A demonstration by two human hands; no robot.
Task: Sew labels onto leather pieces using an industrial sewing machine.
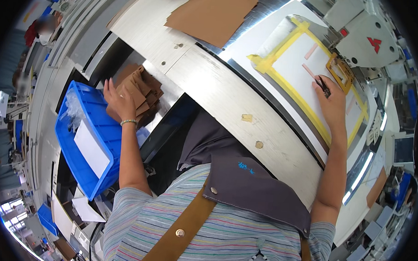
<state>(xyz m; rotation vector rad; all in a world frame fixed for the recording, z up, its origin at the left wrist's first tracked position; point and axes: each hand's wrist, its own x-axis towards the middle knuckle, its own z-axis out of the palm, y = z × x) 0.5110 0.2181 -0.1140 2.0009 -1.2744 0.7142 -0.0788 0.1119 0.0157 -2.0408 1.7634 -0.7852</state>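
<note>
My left hand (119, 101) rests on a loose pile of brown cut pieces (147, 90), its fingers spread and apart. The pieces are stacked unevenly beside a blue bin. On the right, my right hand (332, 99) is closed around small black thread snips (323, 86), partly hidden by the fingers. It is over a white sheet (290, 75) framed with yellow tape. Thin pinkish strips (309, 69) lie on that sheet near the snips. Just beyond the hand is a yellow-orange clamp frame (339, 73) under the sewing machine head (369, 44).
The blue bin (105, 172) at left holds clear plastic and a white sheet. Large brown sheets (214, 16) lie at the far end of the pale worktable (220, 93). A person (44, 27) is far off at the upper left. My apron and lap are below the table edge.
</note>
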